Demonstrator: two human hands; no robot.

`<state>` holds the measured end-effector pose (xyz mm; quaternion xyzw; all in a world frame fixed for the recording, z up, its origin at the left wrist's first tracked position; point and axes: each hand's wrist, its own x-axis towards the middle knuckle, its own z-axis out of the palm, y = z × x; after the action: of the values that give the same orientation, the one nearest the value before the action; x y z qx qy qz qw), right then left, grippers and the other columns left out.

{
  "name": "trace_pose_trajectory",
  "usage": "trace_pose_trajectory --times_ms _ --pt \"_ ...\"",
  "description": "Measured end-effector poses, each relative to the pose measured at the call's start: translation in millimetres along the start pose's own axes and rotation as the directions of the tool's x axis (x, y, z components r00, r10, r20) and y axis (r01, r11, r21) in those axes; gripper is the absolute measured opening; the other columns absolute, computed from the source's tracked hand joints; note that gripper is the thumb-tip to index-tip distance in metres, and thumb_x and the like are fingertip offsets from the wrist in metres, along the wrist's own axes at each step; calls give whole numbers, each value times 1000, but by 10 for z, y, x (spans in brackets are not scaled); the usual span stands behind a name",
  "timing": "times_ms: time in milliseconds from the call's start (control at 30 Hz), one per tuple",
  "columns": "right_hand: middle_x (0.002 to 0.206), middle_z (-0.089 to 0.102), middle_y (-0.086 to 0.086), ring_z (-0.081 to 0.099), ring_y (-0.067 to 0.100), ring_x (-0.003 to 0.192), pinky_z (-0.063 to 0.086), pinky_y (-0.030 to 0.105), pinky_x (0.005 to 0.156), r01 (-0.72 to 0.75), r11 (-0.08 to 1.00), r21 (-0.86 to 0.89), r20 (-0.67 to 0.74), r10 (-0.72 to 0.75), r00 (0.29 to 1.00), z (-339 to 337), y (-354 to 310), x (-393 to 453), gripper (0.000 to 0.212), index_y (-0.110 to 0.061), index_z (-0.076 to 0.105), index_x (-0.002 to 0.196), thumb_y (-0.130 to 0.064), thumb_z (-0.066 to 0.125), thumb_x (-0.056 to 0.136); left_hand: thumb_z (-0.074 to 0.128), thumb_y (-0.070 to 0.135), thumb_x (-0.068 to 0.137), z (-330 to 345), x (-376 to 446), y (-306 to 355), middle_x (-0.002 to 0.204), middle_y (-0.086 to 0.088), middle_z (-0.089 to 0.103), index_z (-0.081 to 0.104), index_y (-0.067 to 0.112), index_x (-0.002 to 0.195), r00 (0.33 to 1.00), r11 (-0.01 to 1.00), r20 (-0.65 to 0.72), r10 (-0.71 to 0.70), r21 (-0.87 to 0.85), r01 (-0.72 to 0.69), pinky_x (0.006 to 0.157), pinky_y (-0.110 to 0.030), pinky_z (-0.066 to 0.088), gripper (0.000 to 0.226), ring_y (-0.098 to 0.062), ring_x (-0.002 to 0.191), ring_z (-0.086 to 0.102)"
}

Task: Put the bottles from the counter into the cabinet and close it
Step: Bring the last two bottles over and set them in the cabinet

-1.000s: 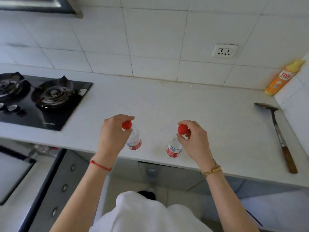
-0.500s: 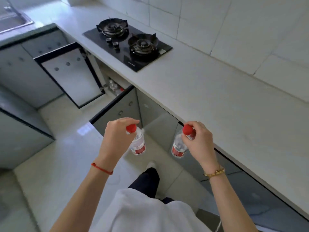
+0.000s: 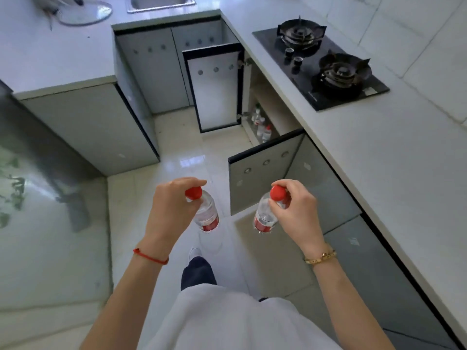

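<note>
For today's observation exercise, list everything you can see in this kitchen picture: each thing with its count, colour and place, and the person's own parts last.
Clear plastic bottles with red caps, carried: 2, one in the left hand, one in the right, hanging over the floor.
Small bottles stored in the cabinet: several, exact count unclear, clear with red tops, on the bottom shelf.
Open grey cabinet doors: 2, far one, near one, under the hob.
Black two-burner gas hob: 1, on the white counter, right.
Steel sink: 1, top edge.
Round glass lid: 1, top left counter.
Left hand: red string bracelet.
Right hand: gold bracelet.
</note>
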<state>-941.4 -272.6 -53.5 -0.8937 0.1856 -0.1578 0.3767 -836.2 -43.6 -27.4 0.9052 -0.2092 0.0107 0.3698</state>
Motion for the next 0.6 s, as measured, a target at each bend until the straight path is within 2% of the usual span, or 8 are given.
trace_pose_trajectory --times_ms 133,300,600 --pt "100 61 -2 58 11 91 49 18 83 41 999 20 41 -41 998 511 -383 489 30 -15 62 106 -9 73 79 75 -7 70 -325 410 -464 100 -2 76 77 14 101 998 999 -49 -41 -7 41 88 -30 57 38 -15 88 71" --pt "103 60 -2 57 9 93 43 5 80 48 998 41 27 -49 998 1184 -833 1088 31 -13 61 108 -12 73 80 69 -9 72 -725 1102 -1021 99 -2 76 77 14 99 998 1000 -68 -19 10 20 87 -31 57 37 -17 89 72" --pt "102 58 -3 57 8 92 45 10 78 -14 998 57 -55 17 998 1935 -1276 2139 29 -15 60 107 -15 73 82 68 -10 71 -1059 2492 -1713 101 -4 76 78 14 98 997 995 16 76 57 -77 87 -32 58 37 -19 90 72"
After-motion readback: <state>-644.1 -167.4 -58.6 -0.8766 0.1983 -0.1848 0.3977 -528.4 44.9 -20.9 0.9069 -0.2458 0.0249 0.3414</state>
